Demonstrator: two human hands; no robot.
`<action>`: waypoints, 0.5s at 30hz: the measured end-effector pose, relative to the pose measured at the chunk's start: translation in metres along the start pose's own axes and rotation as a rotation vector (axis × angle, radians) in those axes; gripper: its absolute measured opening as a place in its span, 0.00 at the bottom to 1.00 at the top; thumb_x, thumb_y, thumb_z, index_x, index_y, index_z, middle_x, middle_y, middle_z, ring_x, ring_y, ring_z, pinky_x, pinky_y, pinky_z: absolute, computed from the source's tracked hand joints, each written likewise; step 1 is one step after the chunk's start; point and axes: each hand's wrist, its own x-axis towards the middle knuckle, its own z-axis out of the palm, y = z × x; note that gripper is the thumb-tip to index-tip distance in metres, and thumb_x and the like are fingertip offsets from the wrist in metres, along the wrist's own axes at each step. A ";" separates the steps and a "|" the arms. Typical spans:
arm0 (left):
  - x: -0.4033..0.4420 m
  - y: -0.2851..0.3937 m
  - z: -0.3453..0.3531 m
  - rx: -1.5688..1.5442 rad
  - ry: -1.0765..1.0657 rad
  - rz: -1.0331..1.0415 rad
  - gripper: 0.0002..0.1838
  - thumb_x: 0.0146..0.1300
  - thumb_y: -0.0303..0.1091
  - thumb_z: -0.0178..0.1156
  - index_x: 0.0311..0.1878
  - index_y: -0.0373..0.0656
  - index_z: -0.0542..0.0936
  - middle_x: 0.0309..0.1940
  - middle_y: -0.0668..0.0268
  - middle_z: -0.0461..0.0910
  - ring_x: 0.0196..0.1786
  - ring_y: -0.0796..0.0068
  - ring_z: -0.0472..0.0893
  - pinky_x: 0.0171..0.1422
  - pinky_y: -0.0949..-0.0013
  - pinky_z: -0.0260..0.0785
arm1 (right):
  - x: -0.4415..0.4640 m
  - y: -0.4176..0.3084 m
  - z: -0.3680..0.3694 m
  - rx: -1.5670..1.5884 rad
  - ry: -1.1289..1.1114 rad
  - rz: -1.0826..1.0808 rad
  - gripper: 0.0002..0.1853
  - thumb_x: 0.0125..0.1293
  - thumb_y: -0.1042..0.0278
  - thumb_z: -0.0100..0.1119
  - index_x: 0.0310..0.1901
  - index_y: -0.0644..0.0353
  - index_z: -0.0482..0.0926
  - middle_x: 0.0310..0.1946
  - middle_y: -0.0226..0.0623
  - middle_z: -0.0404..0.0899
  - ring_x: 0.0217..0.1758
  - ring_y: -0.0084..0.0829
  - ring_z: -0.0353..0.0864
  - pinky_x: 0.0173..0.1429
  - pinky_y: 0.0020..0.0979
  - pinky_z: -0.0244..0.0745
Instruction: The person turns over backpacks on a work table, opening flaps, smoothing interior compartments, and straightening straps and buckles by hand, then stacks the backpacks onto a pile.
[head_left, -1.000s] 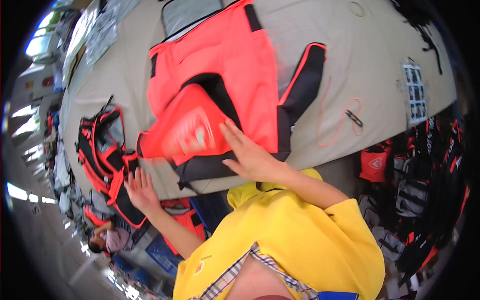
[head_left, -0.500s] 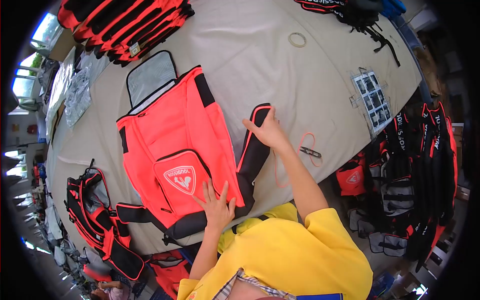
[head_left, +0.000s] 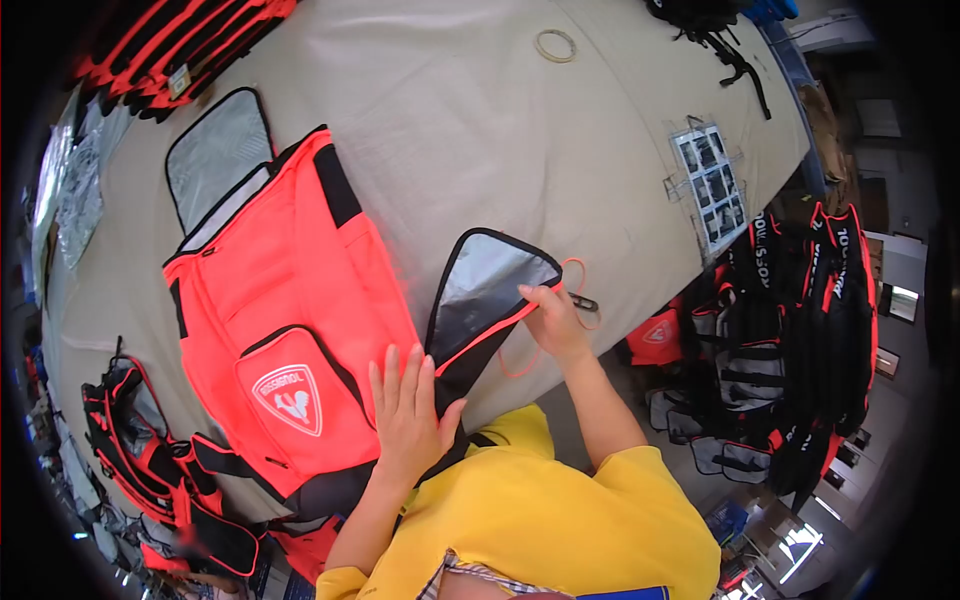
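Note:
A bright coral and black backpack [head_left: 340,270] with a white crest logo lies on the cloth-covered table. My left hand [head_left: 410,415] rests flat on its lower right side, fingers stretched out. At the right of the bag, my right hand [head_left: 553,318] pinches the coral-trimmed edge of a black side flap [head_left: 490,285], whose silvery lining faces up. Another silver-lined flap [head_left: 222,150] lies open at the bag's far end. Just beyond my right hand are small thread snips [head_left: 583,302] on an orange cord, partly hidden by the hand.
Stacked coral and black pieces [head_left: 180,45] lie at the far left. A smaller black and coral bag [head_left: 150,450] sits at the near left. A tape ring [head_left: 555,45] and a photo sheet [head_left: 712,185] lie on the table. Several bags [head_left: 800,330] hang at the right.
My right hand has moved toward me and turned the side flap over, so its silver lining shows. My left hand remains on the bag. The whole view has shifted.

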 end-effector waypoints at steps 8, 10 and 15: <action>0.020 -0.008 0.044 -0.056 -0.007 0.109 0.17 0.56 0.30 0.65 0.51 0.47 0.84 0.37 0.66 0.78 0.48 0.64 0.79 0.77 0.43 0.59 | 0.001 0.015 -0.017 0.348 -0.079 0.199 0.19 0.65 0.76 0.52 0.57 0.66 0.80 0.56 0.42 0.84 0.63 0.38 0.81 0.71 0.43 0.71; 0.017 -0.009 0.049 -0.001 0.064 0.188 0.13 0.54 0.30 0.62 0.43 0.56 0.84 0.32 0.69 0.73 0.44 0.67 0.77 0.70 0.50 0.63 | -0.001 0.018 -0.016 0.404 -0.125 0.220 0.21 0.62 0.75 0.53 0.57 0.68 0.80 0.56 0.44 0.84 0.63 0.41 0.81 0.71 0.45 0.72; 0.017 -0.012 0.049 -0.042 0.076 0.192 0.11 0.54 0.30 0.63 0.40 0.56 0.84 0.32 0.70 0.73 0.41 0.68 0.76 0.65 0.53 0.64 | 0.000 0.026 -0.017 0.427 -0.161 0.260 0.29 0.59 0.73 0.54 0.64 0.70 0.75 0.63 0.47 0.81 0.68 0.46 0.78 0.76 0.49 0.68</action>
